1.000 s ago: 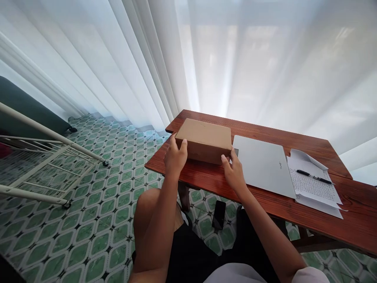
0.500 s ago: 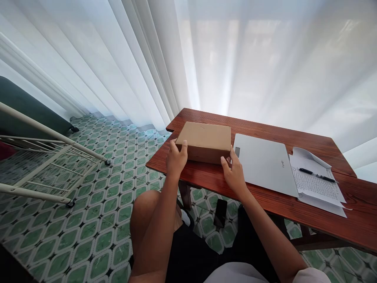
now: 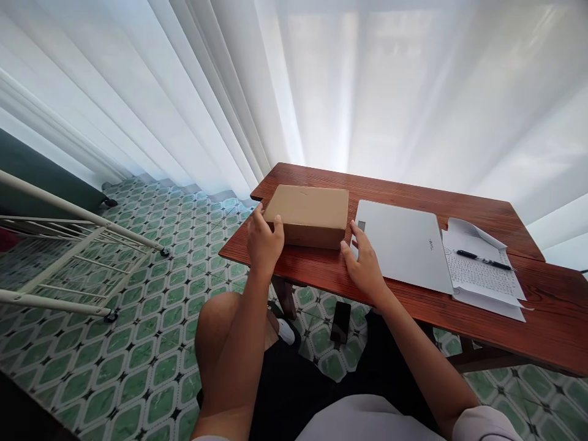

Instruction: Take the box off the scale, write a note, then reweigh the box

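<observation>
A closed brown cardboard box (image 3: 307,208) rests flat on the dark red wooden table (image 3: 312,263), near its left end. At the box's front left corner is my left hand (image 3: 266,242), thumb before the front face and fingers by the left side; they are spread, and light contact is hard to rule out. Just off the front right corner, my right hand (image 3: 364,260) has its fingers apart and holds nothing. It lies between the box and a closed silver laptop (image 3: 404,245), with the fingertips near the laptop's left edge.
Right of the laptop lie handwritten paper sheets (image 3: 484,269) with a black pen (image 3: 486,260) on top. A dark phone (image 3: 340,323) is on the green tiled floor below the table. A white wheeled metal rack (image 3: 105,229) stands at the left, and sheer white curtains (image 3: 390,92) hang behind.
My right hand has come away from the box's right corner, and my left hand's grip has loosened. The box stays in its place on the table while the whole view shifts slightly.
</observation>
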### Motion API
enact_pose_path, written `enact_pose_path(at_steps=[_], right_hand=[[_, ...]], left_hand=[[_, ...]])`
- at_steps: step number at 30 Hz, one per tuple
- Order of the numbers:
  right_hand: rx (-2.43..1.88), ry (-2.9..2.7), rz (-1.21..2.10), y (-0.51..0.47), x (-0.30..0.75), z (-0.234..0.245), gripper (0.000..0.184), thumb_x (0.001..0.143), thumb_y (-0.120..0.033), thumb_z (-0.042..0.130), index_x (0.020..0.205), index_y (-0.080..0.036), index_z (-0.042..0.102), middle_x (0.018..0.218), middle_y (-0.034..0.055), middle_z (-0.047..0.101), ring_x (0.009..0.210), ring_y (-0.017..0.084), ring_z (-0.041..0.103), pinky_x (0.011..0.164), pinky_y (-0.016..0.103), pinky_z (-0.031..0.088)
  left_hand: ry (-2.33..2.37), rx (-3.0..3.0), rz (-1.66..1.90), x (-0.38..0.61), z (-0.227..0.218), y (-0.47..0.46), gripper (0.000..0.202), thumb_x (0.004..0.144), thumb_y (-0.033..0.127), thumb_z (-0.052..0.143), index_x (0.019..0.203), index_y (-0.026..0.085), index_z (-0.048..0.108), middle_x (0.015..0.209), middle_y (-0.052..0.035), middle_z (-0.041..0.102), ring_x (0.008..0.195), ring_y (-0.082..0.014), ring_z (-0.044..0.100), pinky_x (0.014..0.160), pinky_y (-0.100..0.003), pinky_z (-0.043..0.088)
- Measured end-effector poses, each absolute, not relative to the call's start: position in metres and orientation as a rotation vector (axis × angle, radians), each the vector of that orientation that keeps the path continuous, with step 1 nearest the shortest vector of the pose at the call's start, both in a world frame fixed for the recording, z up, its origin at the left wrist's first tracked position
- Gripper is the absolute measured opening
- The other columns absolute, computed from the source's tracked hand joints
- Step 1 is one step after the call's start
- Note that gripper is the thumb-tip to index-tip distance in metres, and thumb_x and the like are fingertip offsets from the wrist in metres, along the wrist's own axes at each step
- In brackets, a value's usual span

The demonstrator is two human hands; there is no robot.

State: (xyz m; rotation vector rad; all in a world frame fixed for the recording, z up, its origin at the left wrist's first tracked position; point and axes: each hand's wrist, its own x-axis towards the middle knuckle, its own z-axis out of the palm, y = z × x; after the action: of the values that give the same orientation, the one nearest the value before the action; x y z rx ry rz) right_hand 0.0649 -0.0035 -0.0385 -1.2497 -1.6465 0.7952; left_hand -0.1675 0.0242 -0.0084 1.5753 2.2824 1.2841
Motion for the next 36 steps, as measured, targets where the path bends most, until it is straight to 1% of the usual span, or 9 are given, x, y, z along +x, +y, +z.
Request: enact_pose_path(at_steps=[4,7,10,14,22,28,30,33,36], right_hand=[[-1.229,-1.634,0.715,-0.013,0.087,-0.029,0.044,0.1,-0.044,0.045,0.137,-0.022,0.055,0.138,0.011,0.06,0.129,0.023,0.055,0.106,0.045,0.052],[-1.231,-1.635,0.608,-0.022,0.107,-0.025,0.027,0.101,-0.037,0.046,0.114,-0.023,0.064,0.116,0.0077,0.067,0.112,0.021,0.06,0.093,0.039,0.054],[-1.228,-1.646,0.448,-0.03,0.13,-0.022,0.021,0.102,-0.031,0.046,0.095,-0.022,0.063,0.097,0.0046,0.067,0.096,0.018,0.06,0.081,0.034,0.05],[-1.226,-1.669,0.249,-0.04,0.171,-0.016,0.02,0.101,-0.027,0.049,0.085,-0.021,0.06,0.085,0.001,0.067,0.083,0.015,0.057,0.075,0.031,0.045],[-1.471,-1.607,-0.062,-0.045,0.273,0.002,0.023,0.1,-0.035,0.052,0.084,-0.022,0.063,0.082,0.0039,0.068,0.076,0.017,0.057,0.072,0.034,0.046],[-1.653,-1.676,-0.215,-0.031,0.354,-0.014,0.026,0.1,-0.041,0.052,0.099,-0.021,0.07,0.087,0.0073,0.069,0.086,0.022,0.061,0.08,0.037,0.047],[-1.745,-1.739,-0.236,-0.024,0.379,-0.028,0.027,0.1,-0.039,0.052,0.105,-0.021,0.072,0.088,0.0071,0.069,0.09,0.023,0.061,0.082,0.038,0.046],[-1.858,-1.833,-0.278,-0.016,0.408,-0.049,0.032,0.101,-0.037,0.051,0.117,-0.019,0.073,0.097,0.0095,0.069,0.097,0.025,0.06,0.084,0.039,0.045],[-1.961,-1.909,-0.298,-0.012,0.422,-0.065,0.036,0.1,-0.034,0.053,0.126,-0.015,0.071,0.108,0.0133,0.068,0.104,0.027,0.058,0.086,0.04,0.043]], left_hand=[[2.217,2.016,1.588,-0.162,-0.011,0.024,0.048,0.093,0.024,0.043,0.139,0.011,0.052,0.139,-0.02,0.057,0.135,-0.0318,0.048,0.119,-0.052,0.034],[2.05,2.303,1.75,-0.149,-0.007,0.02,0.041,0.094,0.019,0.043,0.133,0.014,0.054,0.131,-0.0196,0.061,0.128,-0.0295,0.052,0.114,-0.05,0.038],[1.827,2.543,1.859,-0.128,-0.002,0.012,0.037,0.093,0.015,0.046,0.129,0.015,0.055,0.118,-0.0173,0.064,0.115,-0.0281,0.058,0.104,-0.047,0.044],[1.485,2.802,1.872,-0.091,0.004,0.0,0.041,0.087,0.009,0.052,0.127,0.018,0.053,0.105,-0.0121,0.065,0.1,-0.0252,0.06,0.091,-0.041,0.046],[0.962,3.077,1.439,-0.002,0.0,-0.03,0.045,0.084,0.009,0.05,0.127,0.023,0.051,0.102,-0.0068,0.068,0.095,-0.0215,0.06,0.083,-0.036,0.044],[0.616,3.202,1.151,0.068,-0.016,-0.042,0.037,0.09,0.015,0.052,0.126,0.017,0.058,0.108,-0.0065,0.07,0.097,-0.0214,0.059,0.081,-0.034,0.044],[0.612,3.199,1.046,0.092,-0.025,-0.046,0.038,0.094,0.018,0.05,0.13,0.015,0.059,0.118,-0.0083,0.069,0.104,-0.0224,0.06,0.085,-0.034,0.046],[0.604,3.212,0.867,0.125,-0.042,-0.051,0.044,0.099,0.022,0.041,0.139,0.013,0.055,0.14,-0.0123,0.062,0.122,-0.0246,0.057,0.101,-0.037,0.045],[0.613,3.188,0.794,0.147,-0.061,-0.056,0.047,0.099,0.023,0.039,0.143,0.012,0.053,0.149,-0.0142,0.055,0.133,-0.0267,0.053,0.111,-0.039,0.041]])
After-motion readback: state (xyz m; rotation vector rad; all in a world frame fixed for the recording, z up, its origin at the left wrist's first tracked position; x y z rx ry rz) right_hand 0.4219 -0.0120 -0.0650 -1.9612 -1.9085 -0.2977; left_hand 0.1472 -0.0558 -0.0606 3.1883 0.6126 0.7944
